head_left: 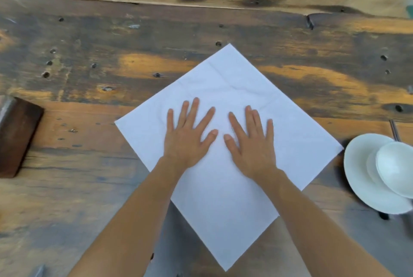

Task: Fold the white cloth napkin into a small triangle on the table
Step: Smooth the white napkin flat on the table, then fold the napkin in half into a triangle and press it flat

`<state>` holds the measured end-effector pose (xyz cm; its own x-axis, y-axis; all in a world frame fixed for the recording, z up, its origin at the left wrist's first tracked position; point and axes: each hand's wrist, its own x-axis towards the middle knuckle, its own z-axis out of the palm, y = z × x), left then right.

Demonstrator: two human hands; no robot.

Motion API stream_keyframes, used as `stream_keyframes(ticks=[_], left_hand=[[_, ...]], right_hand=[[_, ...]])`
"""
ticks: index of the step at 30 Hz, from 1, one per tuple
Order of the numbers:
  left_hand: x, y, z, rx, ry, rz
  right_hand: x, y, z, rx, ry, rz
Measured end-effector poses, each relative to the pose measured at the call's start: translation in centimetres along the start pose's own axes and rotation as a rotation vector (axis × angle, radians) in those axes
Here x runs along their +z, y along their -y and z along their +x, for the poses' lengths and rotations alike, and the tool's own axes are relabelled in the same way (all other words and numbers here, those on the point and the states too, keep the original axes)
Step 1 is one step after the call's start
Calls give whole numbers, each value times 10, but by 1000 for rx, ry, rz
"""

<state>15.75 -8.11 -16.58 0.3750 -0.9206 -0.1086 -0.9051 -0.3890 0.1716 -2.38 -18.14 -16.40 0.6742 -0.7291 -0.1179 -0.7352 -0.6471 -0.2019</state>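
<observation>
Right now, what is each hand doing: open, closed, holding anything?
Left hand: open, fingers spread, pressing flat on the white napkin.
Right hand: open, fingers straight, pressing flat on the napkin beside it.

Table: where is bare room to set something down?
Bare table between block and napkin at left, and a wide strip beyond the napkin's far corner. Crowded at right: plate and bowl sit close beside the napkin.
</observation>
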Motion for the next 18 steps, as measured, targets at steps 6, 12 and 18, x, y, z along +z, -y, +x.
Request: stream_keyframes(ticks=[6,12,18], left_hand=[[-18,55,-24,-255,28,-32],[-23,56,-18,-212,-46,-114],[-44,25,-47,682,-211,-106]], right_hand=[[-27,-79,-15,287,20,-25],[-37,-90,-7,245,-30,96],[-67,-62,-22,-375,-307,306]])
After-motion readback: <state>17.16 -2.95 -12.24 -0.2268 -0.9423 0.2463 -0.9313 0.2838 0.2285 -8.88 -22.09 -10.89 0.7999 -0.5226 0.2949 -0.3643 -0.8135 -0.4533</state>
